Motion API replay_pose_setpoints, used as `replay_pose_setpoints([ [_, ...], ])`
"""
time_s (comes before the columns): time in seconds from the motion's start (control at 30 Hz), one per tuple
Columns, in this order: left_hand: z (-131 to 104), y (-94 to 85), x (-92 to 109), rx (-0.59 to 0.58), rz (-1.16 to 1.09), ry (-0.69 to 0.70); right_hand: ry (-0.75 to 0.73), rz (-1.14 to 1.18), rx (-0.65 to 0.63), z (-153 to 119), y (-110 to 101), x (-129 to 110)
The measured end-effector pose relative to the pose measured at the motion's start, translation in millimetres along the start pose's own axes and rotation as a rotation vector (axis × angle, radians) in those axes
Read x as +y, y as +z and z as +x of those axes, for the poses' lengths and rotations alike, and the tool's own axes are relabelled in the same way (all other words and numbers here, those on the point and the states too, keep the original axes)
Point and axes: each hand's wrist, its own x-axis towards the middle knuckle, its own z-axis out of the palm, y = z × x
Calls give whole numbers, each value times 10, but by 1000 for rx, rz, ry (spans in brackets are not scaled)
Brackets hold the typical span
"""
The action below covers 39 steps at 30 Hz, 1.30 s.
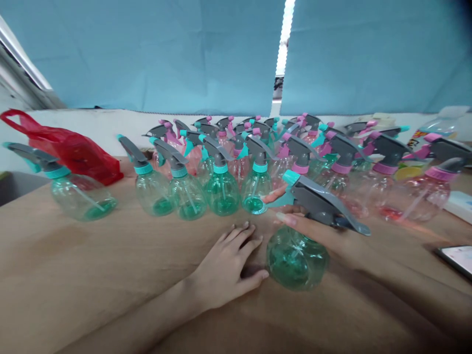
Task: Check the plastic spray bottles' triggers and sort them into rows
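My right hand is closed around the neck of a green spray bottle with a grey and teal trigger head, index finger stretched out past the trigger. The bottle is slightly tilted, and I cannot tell whether its base touches the table. My left hand lies palm down on the wooden table, fingers spread, holding nothing, its thumb tip close to the bottle's side. Just beyond the hands stands a front row of green spray bottles, among them one with a teal collar.
Pink spray bottles stand at the right, with several more crowded behind. A lone green spray bottle and a red plastic bag are at the left. A phone lies at the right edge. Blue sheeting hangs behind.
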Motion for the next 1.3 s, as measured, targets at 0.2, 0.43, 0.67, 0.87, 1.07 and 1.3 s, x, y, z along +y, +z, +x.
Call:
replay_pose_setpoints([
  [0.2, 8, 7, 0, -3, 12, -4, 55, -8, -22, -14, -16, 48],
  [0.43, 10, -10, 13, -25, 37, -14, 123, -121, 5, -48, -42, 75],
  [0.67, 7, -10, 10, -38, 59, -17, 61, -132, 19, -24, -20, -46],
  [0.87, -3, 21, -21, -18, 56, -9, -34, -105, 70, 13, -13, 80],
  [1.07, 10, 10, -9, -23, 68, -12, -30, -89, 51, -8, -11, 65],
  [1.3, -4, 32, -16, 23, 31, -9, -98, -13, 88, -4, 23, 61],
])
